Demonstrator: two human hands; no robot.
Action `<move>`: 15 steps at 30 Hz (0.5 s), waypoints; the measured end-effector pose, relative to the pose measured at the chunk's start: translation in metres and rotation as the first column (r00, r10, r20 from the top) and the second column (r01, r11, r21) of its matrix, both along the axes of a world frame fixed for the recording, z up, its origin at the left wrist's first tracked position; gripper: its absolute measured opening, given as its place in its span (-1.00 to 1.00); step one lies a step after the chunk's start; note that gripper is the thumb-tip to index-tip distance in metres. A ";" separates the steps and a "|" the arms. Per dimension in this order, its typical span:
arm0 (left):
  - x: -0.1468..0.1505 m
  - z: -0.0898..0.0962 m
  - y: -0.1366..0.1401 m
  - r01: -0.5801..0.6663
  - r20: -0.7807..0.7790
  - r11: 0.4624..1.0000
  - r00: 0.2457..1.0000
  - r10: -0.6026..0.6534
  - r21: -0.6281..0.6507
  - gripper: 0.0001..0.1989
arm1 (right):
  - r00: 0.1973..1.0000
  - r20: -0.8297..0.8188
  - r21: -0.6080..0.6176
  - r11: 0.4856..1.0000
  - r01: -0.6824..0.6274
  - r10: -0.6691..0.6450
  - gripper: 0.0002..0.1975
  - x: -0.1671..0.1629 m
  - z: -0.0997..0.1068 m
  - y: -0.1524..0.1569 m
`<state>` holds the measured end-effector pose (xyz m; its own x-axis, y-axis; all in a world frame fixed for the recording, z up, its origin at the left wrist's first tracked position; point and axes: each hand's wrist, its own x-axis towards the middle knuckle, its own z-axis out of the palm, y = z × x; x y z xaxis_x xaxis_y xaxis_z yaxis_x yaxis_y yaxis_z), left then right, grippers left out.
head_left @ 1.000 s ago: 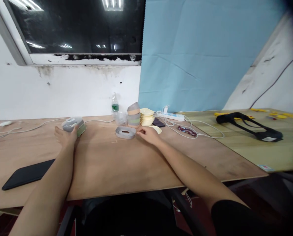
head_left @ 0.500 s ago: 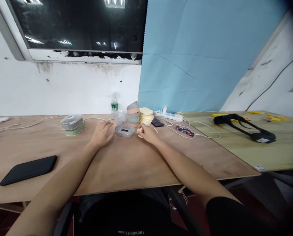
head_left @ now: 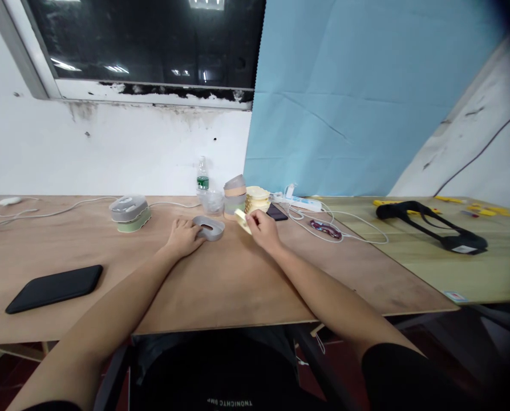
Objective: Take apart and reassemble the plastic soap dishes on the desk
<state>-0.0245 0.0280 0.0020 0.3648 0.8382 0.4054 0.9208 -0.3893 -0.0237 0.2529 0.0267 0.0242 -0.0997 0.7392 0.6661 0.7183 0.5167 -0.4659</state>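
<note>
My left hand (head_left: 185,237) grips the near left edge of a shallow grey oval piece (head_left: 216,229) with a slot in it, which tilts slightly over the tabletop. In my right hand (head_left: 263,229) a pale yellow piece (head_left: 242,220) is pinched at its edge and held tipped up; its exact shape is partly hidden by the fingers. Just behind are a stack of pale yellow scalloped pieces (head_left: 257,195) and a stack of grey, peach and green containers (head_left: 235,200). Clear plastic containers (head_left: 212,202) stand left of these stacks.
A grey-and-green lidded container (head_left: 130,212) and a black flat case (head_left: 55,289) lie to the left. A bottle (head_left: 202,181) stands by the wall. Rightward are a dark phone (head_left: 277,213), a power strip (head_left: 305,204), cables, a patterned object (head_left: 326,229) and a black strap frame (head_left: 434,228).
My right hand has lifted the pale yellow piece off the table and tipped it up. My left hand has moved right onto the grey oval piece, which has shifted left and tilted.
</note>
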 end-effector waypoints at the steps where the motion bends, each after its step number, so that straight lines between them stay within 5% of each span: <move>1: -0.002 0.000 0.001 -0.026 0.015 1.000 1.000 0.026 0.012 -0.65 | 0.995 -0.096 0.010 1.000 -0.011 0.012 -0.67 -0.002 0.001 -0.003; 5: -0.010 -0.002 0.007 -0.112 0.082 0.994 0.990 0.112 -0.006 -0.69 | 0.917 -0.396 -0.164 0.979 -0.119 0.045 -0.58 -0.014 -0.008 0.001; 9: -0.017 -0.002 0.011 -0.177 0.132 0.981 0.974 0.186 -0.075 -0.69 | 0.843 -0.538 -0.395 0.886 -0.242 -0.009 -0.66 -0.022 -0.027 0.015; 15: -0.022 -0.002 0.015 -0.158 0.338 0.986 0.926 0.168 -0.058 -0.66 | 0.966 -0.223 -0.417 0.882 -0.218 0.134 -0.73 -0.012 -0.035 0.020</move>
